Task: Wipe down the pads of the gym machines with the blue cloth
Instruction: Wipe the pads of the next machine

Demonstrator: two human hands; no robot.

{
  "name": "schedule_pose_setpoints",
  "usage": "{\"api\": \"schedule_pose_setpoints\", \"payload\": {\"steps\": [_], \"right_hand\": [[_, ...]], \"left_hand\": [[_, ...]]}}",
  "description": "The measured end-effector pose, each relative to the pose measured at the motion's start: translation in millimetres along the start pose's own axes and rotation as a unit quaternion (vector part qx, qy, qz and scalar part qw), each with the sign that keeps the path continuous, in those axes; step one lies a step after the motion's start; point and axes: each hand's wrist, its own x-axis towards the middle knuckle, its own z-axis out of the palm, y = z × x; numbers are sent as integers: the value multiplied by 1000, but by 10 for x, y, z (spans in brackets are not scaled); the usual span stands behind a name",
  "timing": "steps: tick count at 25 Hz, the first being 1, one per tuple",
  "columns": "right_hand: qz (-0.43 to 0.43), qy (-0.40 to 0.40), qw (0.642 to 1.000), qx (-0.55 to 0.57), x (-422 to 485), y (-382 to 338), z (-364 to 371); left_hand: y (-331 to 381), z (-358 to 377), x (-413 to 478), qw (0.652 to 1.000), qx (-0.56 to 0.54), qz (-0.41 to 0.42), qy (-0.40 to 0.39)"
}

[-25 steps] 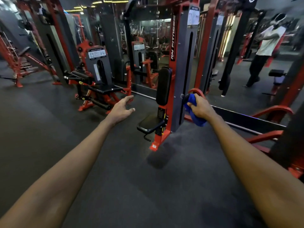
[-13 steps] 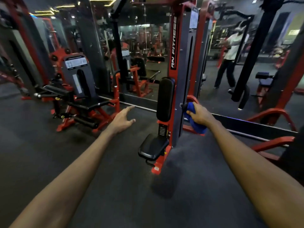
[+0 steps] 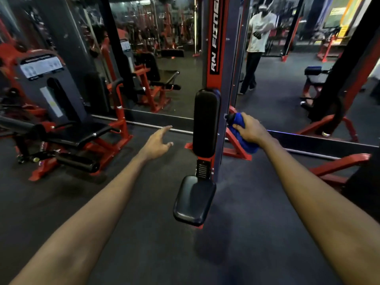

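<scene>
Head: right hand (image 3: 250, 131) covers most blue cloth (image 3: 246, 145).

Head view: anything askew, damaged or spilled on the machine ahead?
Nothing stands out. The back pad stands upright and the seat pad below it looks intact; no spill shows on the floor. The right hand grips the blue cloth beside the back pad.

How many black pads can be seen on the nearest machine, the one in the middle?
2: the upright back pad on the column, and the seat pad below it, nearer the camera. Others may be hidden behind the column.
</scene>
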Motion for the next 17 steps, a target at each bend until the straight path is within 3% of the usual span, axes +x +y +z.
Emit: {"api": "schedule_pose_setpoints", "payload": {"steps": [9,17], "right_hand": [[58,19,998,19,1640,40,769],[149,76,986,11,2787,2,1347]], "left_hand": [[-836,45,2133,997,-24,54,-53],[-1372,483,3871,977,-51,157,-136]]}}
